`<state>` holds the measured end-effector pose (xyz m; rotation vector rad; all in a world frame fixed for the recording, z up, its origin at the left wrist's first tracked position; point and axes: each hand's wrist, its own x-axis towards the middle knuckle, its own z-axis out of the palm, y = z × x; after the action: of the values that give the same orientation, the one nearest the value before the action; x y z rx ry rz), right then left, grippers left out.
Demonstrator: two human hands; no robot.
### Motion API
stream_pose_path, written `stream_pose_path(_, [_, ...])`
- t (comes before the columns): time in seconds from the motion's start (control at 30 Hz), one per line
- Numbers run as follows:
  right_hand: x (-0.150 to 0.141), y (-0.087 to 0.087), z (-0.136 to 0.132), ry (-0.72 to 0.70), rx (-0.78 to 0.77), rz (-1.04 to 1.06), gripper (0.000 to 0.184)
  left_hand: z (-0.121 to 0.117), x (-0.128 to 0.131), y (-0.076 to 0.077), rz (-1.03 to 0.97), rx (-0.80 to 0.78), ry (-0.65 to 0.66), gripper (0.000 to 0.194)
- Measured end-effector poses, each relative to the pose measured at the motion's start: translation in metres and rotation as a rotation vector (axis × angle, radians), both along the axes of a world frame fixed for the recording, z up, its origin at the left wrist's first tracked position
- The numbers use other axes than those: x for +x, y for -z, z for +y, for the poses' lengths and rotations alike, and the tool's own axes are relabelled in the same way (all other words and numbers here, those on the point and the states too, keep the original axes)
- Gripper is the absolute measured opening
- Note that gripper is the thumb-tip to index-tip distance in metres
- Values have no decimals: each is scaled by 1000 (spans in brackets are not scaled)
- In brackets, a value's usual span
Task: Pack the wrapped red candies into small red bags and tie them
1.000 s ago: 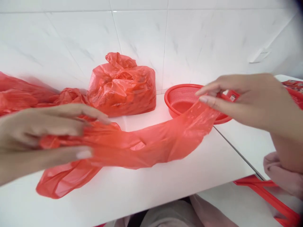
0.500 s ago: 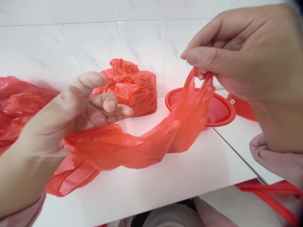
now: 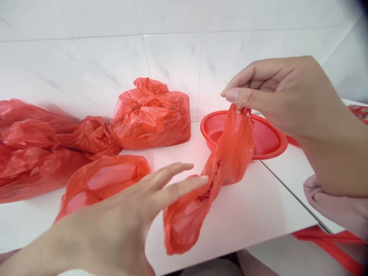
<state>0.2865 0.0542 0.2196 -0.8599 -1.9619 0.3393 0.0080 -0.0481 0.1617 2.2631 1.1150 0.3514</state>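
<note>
A thin red plastic bag [image 3: 237, 143] hangs from my right hand [image 3: 276, 90], which pinches its gathered top between thumb and fingers. The bag's lower part rests on the white counter, and one loose handle [image 3: 184, 230] droops toward the counter's front edge. Small dark bits show through a gap in its side. My left hand [image 3: 123, 214] is open, palm down, with its fingers stretched toward the bag's side. Whether the fingertips touch the plastic I cannot tell. Behind that hand lies a loose, crumpled piece of red plastic bag [image 3: 100, 178].
A red mesh colander [image 3: 270, 138] stands behind the held bag. Against the tiled wall [image 3: 172, 53] sit a full red bag [image 3: 152, 119] and a larger bundle of red bags [image 3: 34, 153] at left. A red plastic frame [image 3: 324, 237] is below the counter's right front edge.
My left hand has turned palm down and come off the stretched bag handle, which now hangs loose. My right hand keeps its pinch and sits lower in view.
</note>
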Motion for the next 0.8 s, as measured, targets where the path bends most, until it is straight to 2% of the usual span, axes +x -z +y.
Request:
stream_pose_path(0.07, [0,1,2,-43,13,10,12,-1,14,4,4,-21,18,115])
stream_pose_path(0.1, [0,1,2,-60,20,11,13,1,20,5,-22,-53,22,105])
stream_pose_path(0.2, [2,2,2,-44,29,-1,12,11,34,8,-274,-276,-1,42])
stream_pose_path(0.23, [3,2,1,-27,23,-10,11,15,38,8,-393,-388,-7,30])
stream_pose_path(0.33, [4,-1,-1,-54,-3,-49,11,30,46,10,-801,-651,-97,43])
stream_pose_path(0.43, [-4,-2,-3,-177,-39,-88,13,41,56,8,-1030,-743,-341,33])
stream_pose_path(0.5, [-16,-1,-4,-275,-96,-130,15,44,60,3,-1009,-753,-418,15])
stream_pose_path(0.53, [-22,-1,-5,-331,-127,-154,15,45,62,0,-958,-758,-391,11])
stream_pose_path(0.63, [-45,2,-7,-491,-204,-190,16,46,62,-8,-730,-735,-211,23])
stream_pose_path(0.7, [-59,2,-10,-582,-240,-180,15,46,61,-9,-582,-643,-157,21])
stream_pose_path(0.8, [-77,2,-15,-716,-308,-186,14,46,60,-10,-437,-457,-203,18])
